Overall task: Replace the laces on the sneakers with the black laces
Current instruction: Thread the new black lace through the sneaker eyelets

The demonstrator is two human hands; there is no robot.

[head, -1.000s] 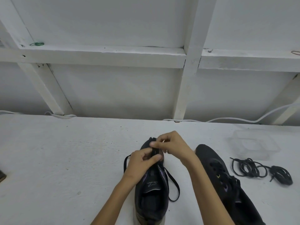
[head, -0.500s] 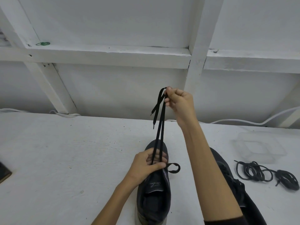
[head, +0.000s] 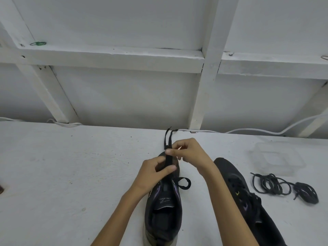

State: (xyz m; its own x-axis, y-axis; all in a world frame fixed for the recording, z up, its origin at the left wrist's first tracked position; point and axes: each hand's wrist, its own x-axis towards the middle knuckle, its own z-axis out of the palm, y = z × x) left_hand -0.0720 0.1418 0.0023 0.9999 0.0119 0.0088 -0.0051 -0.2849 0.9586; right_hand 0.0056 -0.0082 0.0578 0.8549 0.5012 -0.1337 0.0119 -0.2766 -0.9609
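A black sneaker (head: 164, 212) with purple trim stands on the white table (head: 71, 166), toe pointing away from me. A flat black lace (head: 168, 155) runs up from its front eyelets, with both ends sticking up past my fingers and a loop lying at the shoe's right side. My left hand (head: 152, 174) pinches the lace just above the toe. My right hand (head: 188, 153) pinches the same strands a little higher. The second black sneaker (head: 248, 201) lies to the right, laced.
A loose bundle of black laces (head: 284, 187) lies right of the second sneaker. Behind it sits a clear plastic container (head: 276, 158). A white cable (head: 248, 131) runs along the table's back edge under the white framed wall.
My right hand, which had pulled the lace high above the shoe, has come back down to just above my left hand. The lace ends now stand only a short way above the toe.
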